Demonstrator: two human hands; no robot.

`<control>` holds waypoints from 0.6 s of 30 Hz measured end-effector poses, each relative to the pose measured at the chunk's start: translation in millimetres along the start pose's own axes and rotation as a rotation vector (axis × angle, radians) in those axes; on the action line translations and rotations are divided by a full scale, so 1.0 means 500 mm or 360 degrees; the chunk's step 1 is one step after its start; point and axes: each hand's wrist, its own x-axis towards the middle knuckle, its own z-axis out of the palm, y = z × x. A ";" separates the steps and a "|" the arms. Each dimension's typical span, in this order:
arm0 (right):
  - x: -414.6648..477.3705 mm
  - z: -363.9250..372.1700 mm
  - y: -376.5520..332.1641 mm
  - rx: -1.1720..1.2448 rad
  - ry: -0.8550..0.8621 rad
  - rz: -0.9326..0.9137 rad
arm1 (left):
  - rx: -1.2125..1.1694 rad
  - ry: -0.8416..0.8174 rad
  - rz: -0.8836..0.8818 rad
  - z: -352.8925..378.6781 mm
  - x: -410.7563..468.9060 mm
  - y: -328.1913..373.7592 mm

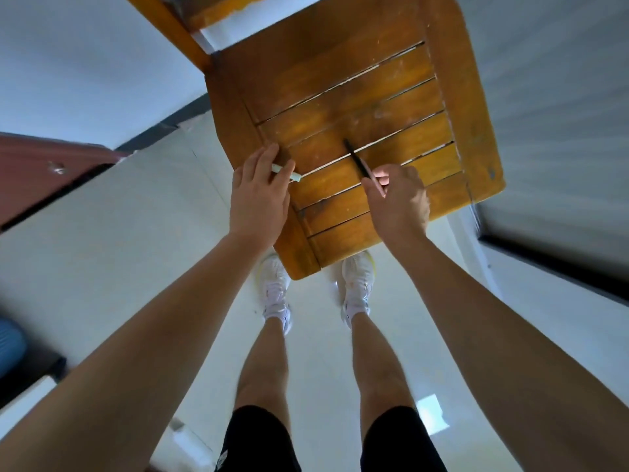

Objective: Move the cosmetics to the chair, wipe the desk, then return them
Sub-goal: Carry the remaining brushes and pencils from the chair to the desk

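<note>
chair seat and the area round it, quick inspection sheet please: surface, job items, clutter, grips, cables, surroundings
surface: slatted wooden chair seat, scuffed, gaps between slats
job's things: pale stick and dark pencil, both in hand over the seat's front slats
clutter: nothing seen
grips: left hand pinches the pale stick; right hand pinches the dark pencil, tip pointing away
cables: nothing seen
surroundings: pale tiled floor, white shoes at the chair's front edge, reddish-brown panel at left
</note>
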 end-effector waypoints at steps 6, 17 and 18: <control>0.029 -0.020 -0.005 -0.0074 -0.0155 0.0050 | -0.0182 0.0120 0.0059 0.002 -0.005 -0.015; 0.022 -0.007 -0.030 -0.0310 -0.0208 -0.0075 | -0.0176 0.0082 0.0020 -0.020 -0.005 -0.015; 0.016 -0.013 -0.031 -0.0269 -0.0211 -0.0060 | -0.0186 0.0099 -0.0001 -0.031 -0.006 -0.011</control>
